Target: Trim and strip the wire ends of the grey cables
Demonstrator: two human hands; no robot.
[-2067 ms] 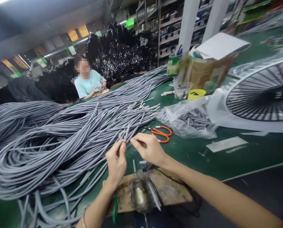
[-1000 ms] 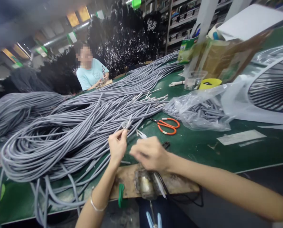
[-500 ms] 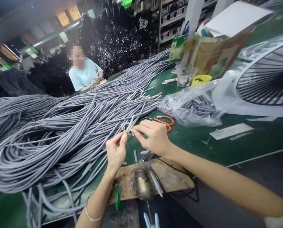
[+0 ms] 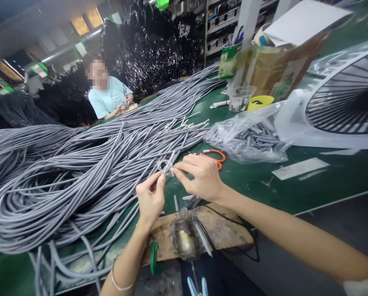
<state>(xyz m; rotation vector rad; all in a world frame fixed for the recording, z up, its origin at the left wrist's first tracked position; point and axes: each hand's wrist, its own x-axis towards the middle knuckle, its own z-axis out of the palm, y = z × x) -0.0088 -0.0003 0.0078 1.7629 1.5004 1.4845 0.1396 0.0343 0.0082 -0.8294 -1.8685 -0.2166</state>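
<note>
My left hand (image 4: 151, 197) pinches the base of a small looped whitish wire end (image 4: 165, 165) between thumb and forefinger. Close on its right, my right hand (image 4: 200, 176) has thumb and fingertips closed on the same wire end. A large bundle of grey cables (image 4: 88, 176) lies behind and to the left of my hands, with pale stripped ends (image 4: 186, 125) beyond them. Below my hands, a wooden board (image 4: 230, 230) carries a metal device (image 4: 185, 242) wrapped in dirty clear material.
Orange-handled scissors (image 4: 221, 156) lie behind my right hand. Farther right are a plastic bag of grey tubes (image 4: 248, 137), a yellow roll (image 4: 260, 102), a cardboard box (image 4: 270, 70) and a white fan (image 4: 297, 119). A person (image 4: 105, 96) sits across the table. A green clamp (image 4: 153, 257) grips the board.
My right fingertips have shifted slightly at the wire end, where the strands look more spread. The view has moved slightly, and both hands stay close together.
</note>
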